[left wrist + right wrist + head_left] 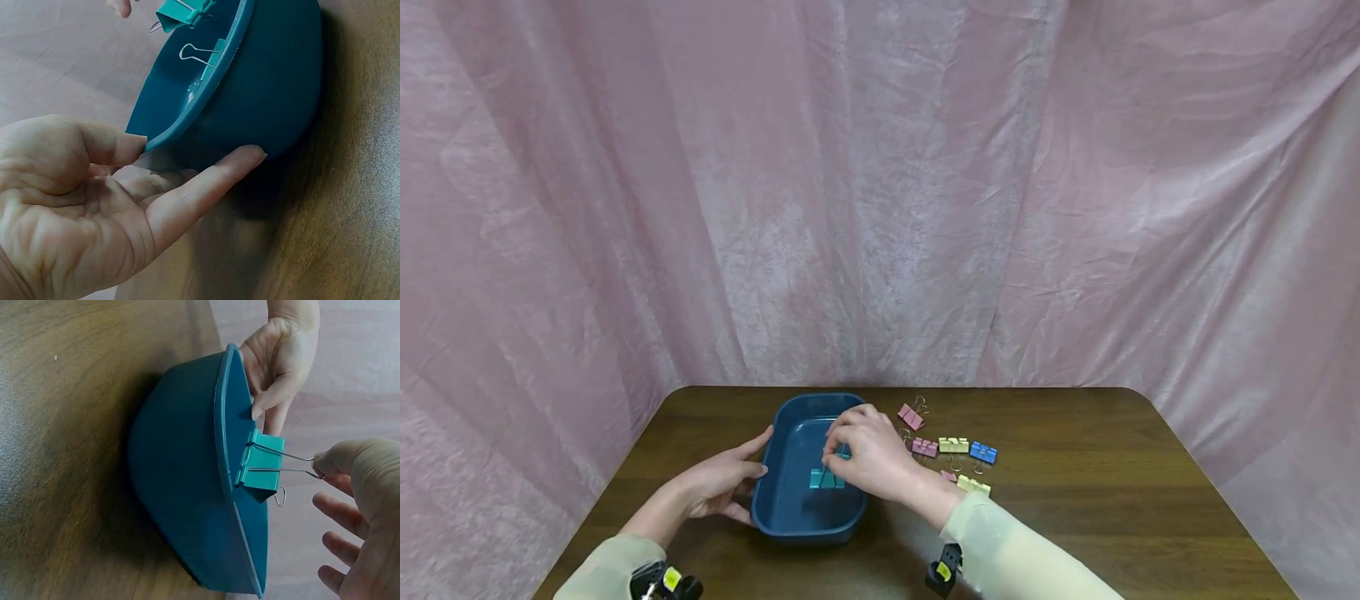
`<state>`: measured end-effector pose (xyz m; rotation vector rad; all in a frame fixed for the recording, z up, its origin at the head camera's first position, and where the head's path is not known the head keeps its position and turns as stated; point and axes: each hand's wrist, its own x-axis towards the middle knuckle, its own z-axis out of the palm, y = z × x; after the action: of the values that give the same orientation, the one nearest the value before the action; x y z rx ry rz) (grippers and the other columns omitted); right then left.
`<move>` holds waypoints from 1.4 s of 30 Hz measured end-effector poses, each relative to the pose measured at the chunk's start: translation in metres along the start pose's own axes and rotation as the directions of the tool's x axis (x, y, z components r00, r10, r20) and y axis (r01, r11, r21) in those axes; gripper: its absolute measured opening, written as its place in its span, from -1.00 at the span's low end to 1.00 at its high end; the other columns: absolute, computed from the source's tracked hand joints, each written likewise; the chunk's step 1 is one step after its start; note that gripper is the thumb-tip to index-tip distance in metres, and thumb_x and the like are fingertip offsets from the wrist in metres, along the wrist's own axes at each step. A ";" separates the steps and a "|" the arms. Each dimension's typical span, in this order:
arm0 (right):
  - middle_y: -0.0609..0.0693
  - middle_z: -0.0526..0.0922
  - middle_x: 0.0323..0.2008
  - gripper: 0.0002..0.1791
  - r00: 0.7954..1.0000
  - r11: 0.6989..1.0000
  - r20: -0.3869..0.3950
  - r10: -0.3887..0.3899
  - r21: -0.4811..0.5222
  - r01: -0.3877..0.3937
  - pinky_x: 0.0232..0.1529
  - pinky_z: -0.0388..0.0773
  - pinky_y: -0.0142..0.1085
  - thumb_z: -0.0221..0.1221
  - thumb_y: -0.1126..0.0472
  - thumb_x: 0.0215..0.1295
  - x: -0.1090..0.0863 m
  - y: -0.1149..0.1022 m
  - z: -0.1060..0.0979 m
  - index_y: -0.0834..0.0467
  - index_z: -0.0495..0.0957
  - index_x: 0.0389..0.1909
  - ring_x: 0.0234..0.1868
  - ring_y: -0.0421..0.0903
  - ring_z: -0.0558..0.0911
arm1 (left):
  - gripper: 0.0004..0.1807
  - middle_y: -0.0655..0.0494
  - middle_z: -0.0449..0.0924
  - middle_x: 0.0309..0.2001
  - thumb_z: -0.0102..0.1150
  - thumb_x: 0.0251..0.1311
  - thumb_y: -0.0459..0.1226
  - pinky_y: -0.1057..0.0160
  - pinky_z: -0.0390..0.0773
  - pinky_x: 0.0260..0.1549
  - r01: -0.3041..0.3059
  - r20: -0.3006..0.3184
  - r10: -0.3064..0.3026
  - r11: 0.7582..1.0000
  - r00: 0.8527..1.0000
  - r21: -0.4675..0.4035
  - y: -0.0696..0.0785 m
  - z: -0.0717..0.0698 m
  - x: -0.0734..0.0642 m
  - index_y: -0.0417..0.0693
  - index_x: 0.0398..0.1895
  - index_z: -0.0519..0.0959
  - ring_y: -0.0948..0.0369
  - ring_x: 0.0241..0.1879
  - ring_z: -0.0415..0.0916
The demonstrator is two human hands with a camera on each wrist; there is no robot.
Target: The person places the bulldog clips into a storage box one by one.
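A deep blue plastic tub stands on the table. My left hand holds its left side, thumb on the rim and the other fingers against the outer wall. Over the tub, my right hand pinches the wire handle of a teal binder clip between thumb and forefinger, the remaining fingers loosely bent. The clip hangs at about rim height. A second teal binder clip lies inside the tub, partly hidden by the rim in the left wrist view.
Right of the tub lie several loose binder clips: pink, darker pink, yellow, blue and another yellow one. My right forearm partly covers them. A pink curtain hangs behind the brown wooden table.
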<state>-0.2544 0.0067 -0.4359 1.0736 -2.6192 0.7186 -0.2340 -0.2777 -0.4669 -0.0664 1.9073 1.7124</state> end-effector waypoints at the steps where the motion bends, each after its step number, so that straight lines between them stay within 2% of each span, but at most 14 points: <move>1: -0.24 0.67 -0.05 -0.93 1.000 1.000 0.001 -0.001 0.005 0.001 0.20 0.43 -0.06 0.36 0.02 0.30 0.000 0.000 0.000 -0.17 0.75 -0.38 0.16 -0.11 0.48 | -0.17 -0.57 0.14 0.38 -0.10 0.54 -0.34 -0.30 0.67 -0.25 -0.001 0.000 0.001 1.000 1.000 -0.001 0.000 0.000 0.000 0.14 0.69 -0.29 -0.23 0.06 0.58; 8: -0.24 0.66 -0.02 -0.89 1.000 0.998 -0.012 0.014 0.054 -0.013 0.19 0.42 -0.04 0.36 -0.01 0.31 -0.003 0.003 -0.006 -0.16 0.78 -0.18 0.19 -0.09 0.46 | -0.19 -0.56 0.22 0.35 -0.17 0.57 -0.34 -0.28 0.67 -0.24 -0.005 0.022 0.005 1.000 1.000 -0.002 -0.001 0.000 -0.001 0.13 0.68 -0.33 -0.28 0.12 0.54; 17: -0.21 0.66 -0.02 -0.82 0.991 0.989 -0.110 0.082 0.131 -0.067 0.21 0.40 0.03 0.40 0.02 0.29 -0.013 0.020 -0.036 -0.12 0.76 -0.11 0.19 -0.06 0.45 | -0.19 -0.56 0.19 0.37 -0.18 0.57 -0.35 -0.27 0.68 -0.25 -0.004 0.031 0.005 1.000 1.000 -0.008 -0.002 0.000 -0.002 0.14 0.68 -0.34 -0.28 0.13 0.53; 23: -0.21 0.68 -0.04 -0.81 0.975 0.982 -0.185 0.120 0.168 -0.089 0.23 0.38 0.00 0.42 0.08 0.25 -0.024 0.040 -0.057 -0.08 0.76 -0.12 0.20 -0.03 0.46 | -0.20 -0.56 0.17 0.37 -0.19 0.57 -0.35 -0.28 0.68 -0.25 -0.003 0.021 0.003 1.000 1.000 -0.010 -0.003 0.001 -0.001 0.14 0.68 -0.33 -0.28 0.13 0.54; 29: -0.18 0.69 -0.02 -0.78 0.955 0.977 -0.241 0.176 0.162 -0.139 0.26 0.38 0.02 0.42 0.10 0.23 -0.039 0.064 -0.078 -0.06 0.76 -0.10 0.23 0.00 0.47 | -0.20 -0.57 0.18 0.37 -0.18 0.58 -0.34 -0.27 0.68 -0.26 -0.013 0.022 0.013 1.000 1.000 -0.004 -0.003 0.005 0.000 0.15 0.68 -0.33 -0.28 0.13 0.53; 36: -0.12 0.70 0.01 -0.76 0.929 0.967 -0.278 0.245 0.138 -0.214 0.26 0.36 0.02 0.43 0.09 0.22 -0.059 0.095 -0.097 -0.02 0.76 -0.09 0.23 0.03 0.46 | -0.19 -0.55 0.21 0.35 -0.17 0.58 -0.33 -0.28 0.68 -0.26 -0.018 0.020 0.018 1.000 1.000 0.001 -0.003 0.006 0.002 0.15 0.68 -0.33 -0.28 0.12 0.54; 42: -0.05 0.70 0.02 -0.76 0.917 0.963 -0.293 0.269 0.113 -0.246 0.26 0.33 0.03 0.43 0.12 0.23 -0.072 0.114 -0.111 0.02 0.76 -0.08 0.23 0.08 0.45 | -0.19 -0.54 0.24 0.34 -0.16 0.57 -0.34 -0.27 0.68 -0.27 -0.015 0.021 0.015 1.000 1.000 0.004 -0.004 0.006 0.002 0.14 0.68 -0.32 -0.27 0.12 0.54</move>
<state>-0.2814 0.1771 -0.4083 0.5768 -2.4990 0.9593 -0.2319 -0.2725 -0.4712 -0.0327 1.9009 1.7127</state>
